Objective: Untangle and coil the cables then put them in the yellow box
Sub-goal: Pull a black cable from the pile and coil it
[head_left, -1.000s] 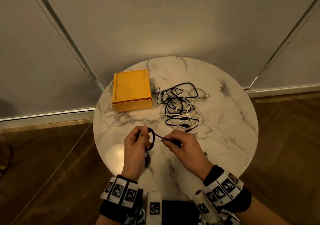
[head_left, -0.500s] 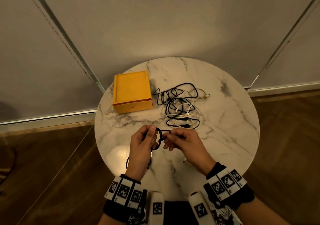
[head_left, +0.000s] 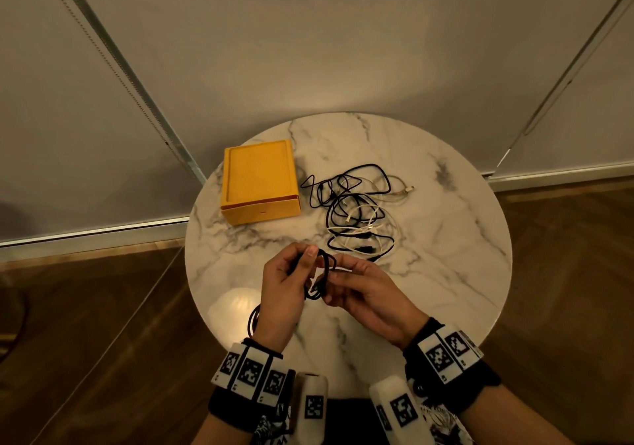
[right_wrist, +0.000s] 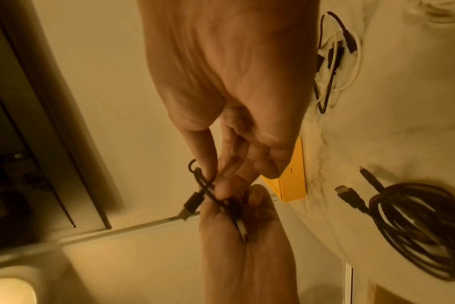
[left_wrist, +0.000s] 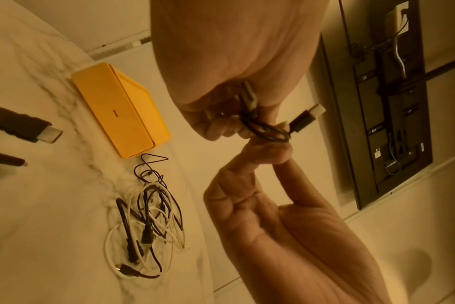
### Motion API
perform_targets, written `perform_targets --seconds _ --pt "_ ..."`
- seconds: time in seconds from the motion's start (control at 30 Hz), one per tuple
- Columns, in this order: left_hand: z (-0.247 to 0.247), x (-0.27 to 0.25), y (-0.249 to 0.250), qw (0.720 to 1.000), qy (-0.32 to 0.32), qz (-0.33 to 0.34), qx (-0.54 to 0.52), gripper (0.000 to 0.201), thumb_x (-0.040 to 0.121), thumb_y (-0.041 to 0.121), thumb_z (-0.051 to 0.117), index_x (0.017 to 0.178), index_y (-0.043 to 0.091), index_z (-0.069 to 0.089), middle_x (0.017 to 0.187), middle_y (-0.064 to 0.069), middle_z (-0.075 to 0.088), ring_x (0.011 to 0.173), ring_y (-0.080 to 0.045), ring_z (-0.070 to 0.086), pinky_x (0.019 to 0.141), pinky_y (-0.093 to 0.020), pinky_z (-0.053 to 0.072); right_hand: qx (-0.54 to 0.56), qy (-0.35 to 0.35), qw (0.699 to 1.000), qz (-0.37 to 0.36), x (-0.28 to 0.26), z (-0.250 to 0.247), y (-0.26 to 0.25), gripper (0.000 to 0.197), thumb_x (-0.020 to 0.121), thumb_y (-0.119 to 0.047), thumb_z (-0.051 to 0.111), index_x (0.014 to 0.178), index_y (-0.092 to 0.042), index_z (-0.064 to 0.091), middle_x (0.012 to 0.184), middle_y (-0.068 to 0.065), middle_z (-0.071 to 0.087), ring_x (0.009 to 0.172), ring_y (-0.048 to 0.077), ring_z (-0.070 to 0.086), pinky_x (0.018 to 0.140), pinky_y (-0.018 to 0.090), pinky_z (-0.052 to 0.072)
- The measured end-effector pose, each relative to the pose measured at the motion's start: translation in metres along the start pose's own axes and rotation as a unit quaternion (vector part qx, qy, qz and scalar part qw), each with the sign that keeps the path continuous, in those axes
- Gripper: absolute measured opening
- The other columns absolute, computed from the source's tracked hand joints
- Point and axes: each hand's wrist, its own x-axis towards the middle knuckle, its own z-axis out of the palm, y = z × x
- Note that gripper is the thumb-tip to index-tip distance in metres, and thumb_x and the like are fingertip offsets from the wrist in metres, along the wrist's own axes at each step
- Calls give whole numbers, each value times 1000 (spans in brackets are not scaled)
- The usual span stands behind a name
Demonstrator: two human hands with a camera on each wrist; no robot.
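Above the table's near half, both hands hold a thin black USB cable wound into small loops. My left hand grips the loops between thumb and fingers. My right hand pinches the same bundle from the right. One plug sticks out of the bundle, clear of the fingers. The yellow box stands shut at the table's far left. Right of it lies a tangle of black and white cables, also in the left wrist view.
A thick black cable lies coiled on the round marble table near its front edge, partly under my left wrist. Wooden floor surrounds the table, and a pale wall with metal rails stands behind it.
My hands have come together. The straight stretch of black cable between them a second ago is now gathered into small loops held by both hands.
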Motion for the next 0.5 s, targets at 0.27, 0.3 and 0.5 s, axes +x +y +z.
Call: perform_targets --seconds 0.27,0.3,0.5 --pt "9 3 -3 998 18 32 50 24 93 23 58 83 2 64 60 -6 56 51 -15 49 50 -31 43 -154 -8 988 -1 -5 7 -7 23 86 -28 54 79 -10 66 80 4 62 69 13 52 61 26 32" --pt "11 2 -3 997 8 40 62 23 93 23 59 82 3 64 65 -9 59 57 -14 54 54 -31 46 -184 -1 983 -3 -5 8 -5 18 84 -27 58 77 -12 64 75 2 59 67 12 49 61 26 32" --pt "12 9 -15 996 -29 33 84 18 94 18 59 81 6 66 65 -2 61 62 -12 54 60 -29 45 -199 138 968 -73 -5 2 8 22 94 -12 59 74 -3 62 65 6 58 55 12 47 54 23 33"
